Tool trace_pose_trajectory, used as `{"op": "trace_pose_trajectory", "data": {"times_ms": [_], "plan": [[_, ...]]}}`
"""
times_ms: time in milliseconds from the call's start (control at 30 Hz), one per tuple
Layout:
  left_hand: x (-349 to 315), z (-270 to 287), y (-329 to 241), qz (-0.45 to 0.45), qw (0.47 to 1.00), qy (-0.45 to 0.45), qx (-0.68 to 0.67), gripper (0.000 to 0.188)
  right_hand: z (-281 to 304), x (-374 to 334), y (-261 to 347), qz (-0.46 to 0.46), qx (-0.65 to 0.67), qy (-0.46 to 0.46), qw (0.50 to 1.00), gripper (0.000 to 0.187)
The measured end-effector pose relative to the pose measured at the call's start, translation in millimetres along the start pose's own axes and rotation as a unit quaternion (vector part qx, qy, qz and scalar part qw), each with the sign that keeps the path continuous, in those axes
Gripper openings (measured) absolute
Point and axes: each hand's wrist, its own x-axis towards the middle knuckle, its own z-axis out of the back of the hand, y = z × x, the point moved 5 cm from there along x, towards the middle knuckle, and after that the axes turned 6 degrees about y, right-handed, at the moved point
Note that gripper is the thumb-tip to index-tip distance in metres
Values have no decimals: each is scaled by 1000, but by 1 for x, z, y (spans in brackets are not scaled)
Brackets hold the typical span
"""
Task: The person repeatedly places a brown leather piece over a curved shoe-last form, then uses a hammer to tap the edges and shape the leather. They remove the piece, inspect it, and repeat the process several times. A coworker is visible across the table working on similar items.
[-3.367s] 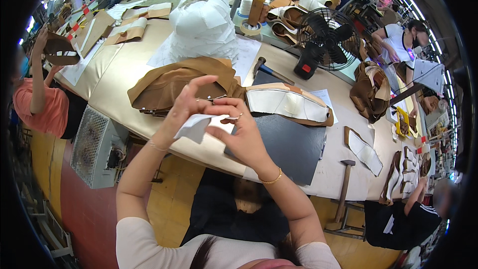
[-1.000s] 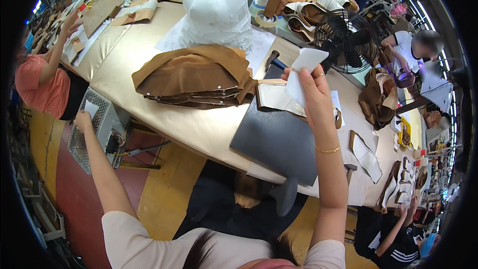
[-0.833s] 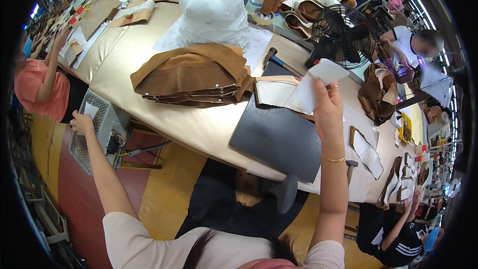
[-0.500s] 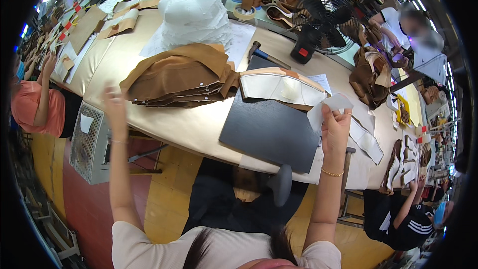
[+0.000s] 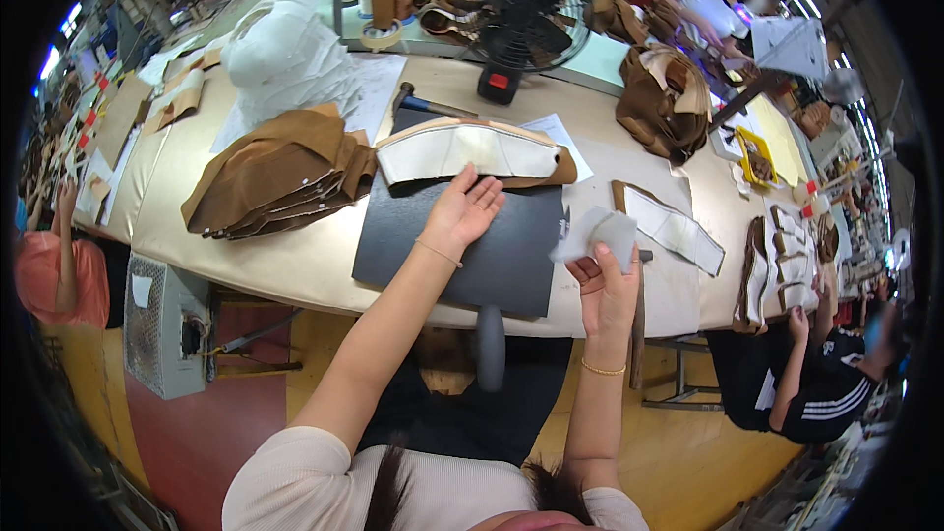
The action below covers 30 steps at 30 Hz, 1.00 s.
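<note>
My left hand (image 5: 467,208) is open, palm up with fingers stretched out. Its fingertips reach the near edge of a curved brown leather piece with white lining (image 5: 467,150), which lies on a dark flat board (image 5: 511,236); I cannot tell if they touch it. In my right hand (image 5: 605,290), a thin translucent white sheet piece (image 5: 612,233) is pinched between thumb and fingers, above the table right of the board. A second white-lined leather strip (image 5: 674,228) lies beyond that hand. Left of the board rests a stack of brown leather pieces (image 5: 265,172).
Behind the stack rises a pile of white sheet pieces (image 5: 285,59). A hammer (image 5: 433,106) lies across the board's far end. Further back stand a black fan (image 5: 521,15) and a heap of brown leather (image 5: 664,103). Other people sit at both sides.
My left hand has swung from beside the brown stack rightward to the lined leather piece. The view has turned right. My right hand still holds the white sheet piece.
</note>
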Motion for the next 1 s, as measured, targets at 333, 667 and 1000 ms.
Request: {"op": "trace_pose_trajectory", "data": {"times_ms": [333,667,1000], "plan": [[22,-64,-70,-157,973,89,143,16,11,-30,-10,-59,85,5,995,28],[-202,-134,-142,-387,846,197,310,44,-28,-56,-12,-115,172,86,975,30],[-214,7,-38,-125,898,117,404,35,-54,-81,-38,-143,105,131,975,28]]}}
